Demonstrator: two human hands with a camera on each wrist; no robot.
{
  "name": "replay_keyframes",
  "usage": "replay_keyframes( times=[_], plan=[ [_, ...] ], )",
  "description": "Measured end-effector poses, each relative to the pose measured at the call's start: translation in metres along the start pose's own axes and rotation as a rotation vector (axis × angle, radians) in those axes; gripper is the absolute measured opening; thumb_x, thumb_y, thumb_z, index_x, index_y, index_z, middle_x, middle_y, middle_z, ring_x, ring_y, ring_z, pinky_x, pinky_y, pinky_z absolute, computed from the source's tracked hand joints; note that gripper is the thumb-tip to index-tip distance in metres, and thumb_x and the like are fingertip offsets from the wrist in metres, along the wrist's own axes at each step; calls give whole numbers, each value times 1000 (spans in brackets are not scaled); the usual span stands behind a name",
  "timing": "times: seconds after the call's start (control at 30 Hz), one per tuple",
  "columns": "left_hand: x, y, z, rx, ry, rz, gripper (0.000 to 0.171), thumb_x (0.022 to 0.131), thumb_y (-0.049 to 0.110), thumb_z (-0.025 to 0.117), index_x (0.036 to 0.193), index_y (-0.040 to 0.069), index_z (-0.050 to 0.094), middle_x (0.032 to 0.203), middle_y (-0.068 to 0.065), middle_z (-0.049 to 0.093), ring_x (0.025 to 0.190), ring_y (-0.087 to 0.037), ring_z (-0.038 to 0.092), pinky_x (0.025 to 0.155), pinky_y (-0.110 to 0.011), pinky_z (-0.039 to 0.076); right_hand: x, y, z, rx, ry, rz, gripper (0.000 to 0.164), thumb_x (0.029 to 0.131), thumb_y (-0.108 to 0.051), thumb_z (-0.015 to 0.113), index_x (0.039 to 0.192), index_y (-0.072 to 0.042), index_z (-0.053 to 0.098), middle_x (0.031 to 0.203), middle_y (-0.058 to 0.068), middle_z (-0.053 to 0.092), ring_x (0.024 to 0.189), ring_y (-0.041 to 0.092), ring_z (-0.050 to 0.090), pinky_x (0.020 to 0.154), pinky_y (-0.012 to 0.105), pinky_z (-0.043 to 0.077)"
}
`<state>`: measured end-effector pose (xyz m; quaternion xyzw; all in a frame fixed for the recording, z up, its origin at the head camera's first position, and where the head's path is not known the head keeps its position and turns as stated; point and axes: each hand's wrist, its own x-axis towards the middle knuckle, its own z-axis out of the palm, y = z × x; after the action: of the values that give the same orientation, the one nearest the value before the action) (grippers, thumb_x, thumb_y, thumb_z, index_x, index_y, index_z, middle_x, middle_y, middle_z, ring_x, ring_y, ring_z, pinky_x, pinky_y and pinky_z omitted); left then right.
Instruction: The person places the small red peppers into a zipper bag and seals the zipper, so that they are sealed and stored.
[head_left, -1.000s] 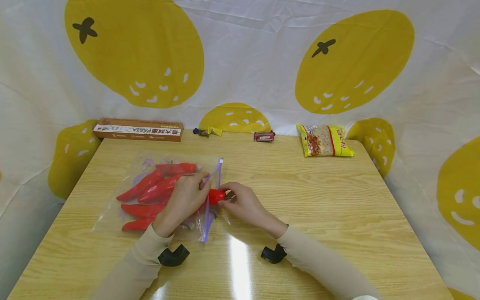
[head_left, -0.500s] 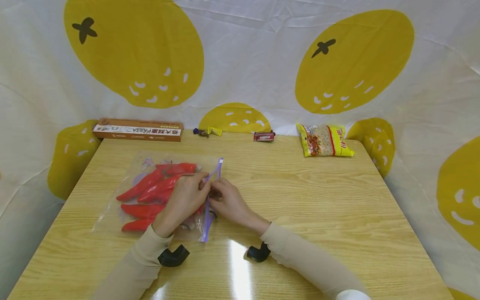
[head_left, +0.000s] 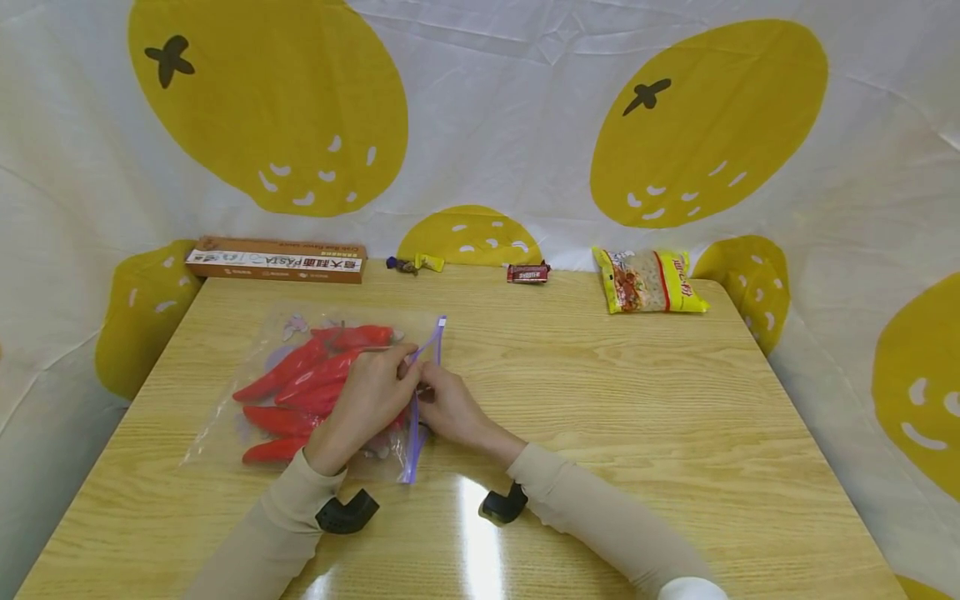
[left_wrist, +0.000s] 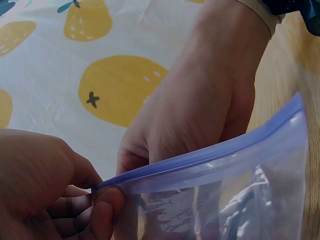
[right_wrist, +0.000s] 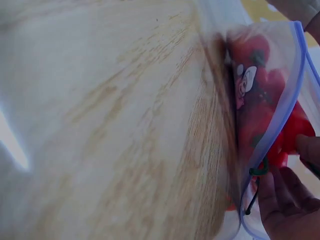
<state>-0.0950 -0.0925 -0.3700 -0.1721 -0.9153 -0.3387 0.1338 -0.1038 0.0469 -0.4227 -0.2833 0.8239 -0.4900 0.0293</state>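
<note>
A clear zip bag (head_left: 217,437) with a purple zip lies flat on the table, with several long red chili peppers (head_left: 303,371) inside. My left hand (head_left: 367,404) pinches the upper edge of the bag's mouth; the left wrist view shows its thumb and fingers on the purple zip strip (left_wrist: 210,155). At the mouth, my right hand (head_left: 453,408) has its fingers inside the bag. In the right wrist view that hand holds a red chili pepper (right_wrist: 299,131) by its stem end, thumb against it. The head view hides this pepper behind the hands.
Along the back of the table lie a brown pasta box (head_left: 276,260), small wrapped candies (head_left: 416,263), a dark red packet (head_left: 528,273) and a yellow food packet (head_left: 651,282). A white cloth with yellow fruit prints (head_left: 480,125) hangs behind.
My right hand has moved left, pushing the red chili pepper from the mouth into the bag. The left hand has stayed on the bag's edge.
</note>
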Motion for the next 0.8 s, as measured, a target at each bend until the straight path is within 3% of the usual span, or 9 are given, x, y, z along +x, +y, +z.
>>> replay_keyframes(
  times=[0.23,0.4,0.57,0.7,0.8],
  plan=[
    [-1,0,0,-10,-5,1,24,82,5,61,104,-4,65,58,-2,54,45,-9,40,41,-23,33,-2,-2,-2,32,-67,12,34,83,4,58,116,-1,54,106,12,62,95,20,61,76,21,49],
    [0,0,0,-5,7,16,21,82,6,61,101,-3,66,57,0,53,45,-7,40,41,-22,34,-6,1,-8,1,-55,62,34,83,2,57,116,-4,55,109,9,61,95,18,60,78,20,48],
    [1,0,-1,2,12,25,21,83,7,61,100,-4,66,56,2,52,43,-5,40,41,-22,34,-13,7,-24,-12,-35,30,35,83,6,55,116,-3,58,110,10,60,93,21,61,77,22,49],
    [0,2,-1,12,2,31,22,83,7,62,101,-4,65,56,3,50,42,-4,40,40,-20,32,-22,7,-46,-142,-13,-79,27,83,5,56,108,-3,62,105,9,59,88,18,61,73,22,50],
    [-1,5,-3,30,0,50,20,83,7,62,100,-3,65,59,1,54,43,-4,41,39,-20,33,-30,6,-64,-359,15,-206,26,83,2,55,106,-6,63,110,8,57,91,16,59,74,23,49]
  ],
)
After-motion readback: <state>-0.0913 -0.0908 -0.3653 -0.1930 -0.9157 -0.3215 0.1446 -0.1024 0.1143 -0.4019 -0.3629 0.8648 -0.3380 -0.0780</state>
